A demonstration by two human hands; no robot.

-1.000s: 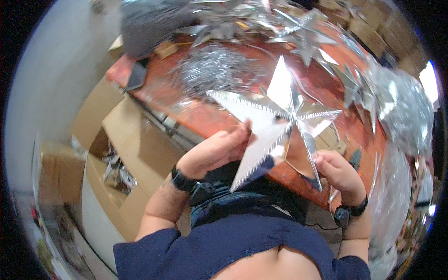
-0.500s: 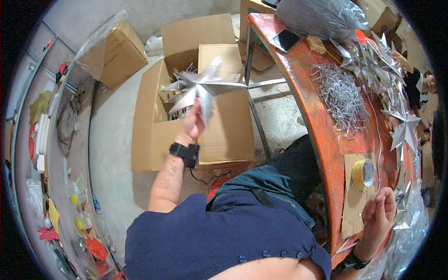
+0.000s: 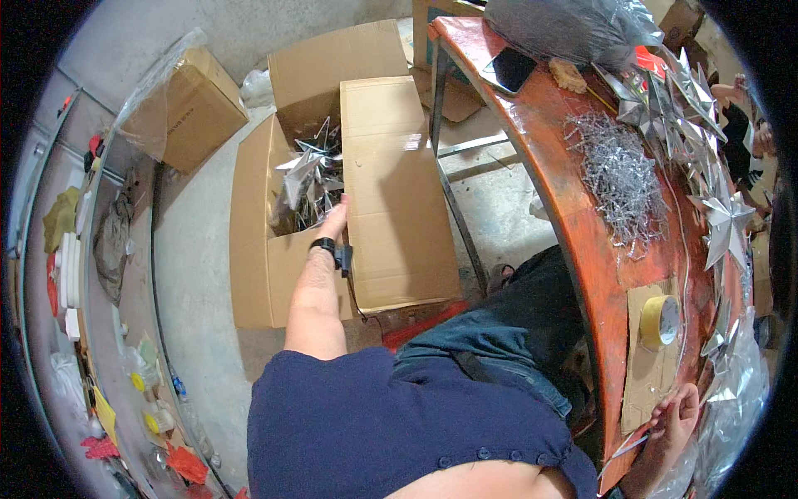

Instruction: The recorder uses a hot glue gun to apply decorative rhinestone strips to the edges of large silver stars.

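Silver stars point(image 3: 312, 166) with long points lie heaped inside an open cardboard box point(image 3: 251, 237) on the floor, toward the far left of the person. The left hand point(image 3: 334, 220) reaches out to the near right corner of the box's opening, beside a broad flap point(image 3: 399, 208) folded across the right part of the top. Its fingers are partly hidden at the edge of the flap, so I cannot tell whether they are spread or gripping anything. A black band point(image 3: 331, 251) circles that wrist.

On the right, the right hand point(image 3: 677, 412) is by the near end of a red table point(image 3: 519, 125), its fingers loosely bent; whether they pinch anything is too small to tell. Just beside it is a flat piece of cardboard point(image 3: 638, 378), with a roll of yellow tape point(image 3: 651, 322) at its farther end. Farther along the table are a tangle of silver strips point(image 3: 619, 183), a phone point(image 3: 509, 71) and a grey plastic bag point(image 3: 569, 32). More shiny stars point(image 3: 725, 226) line the table's right side.
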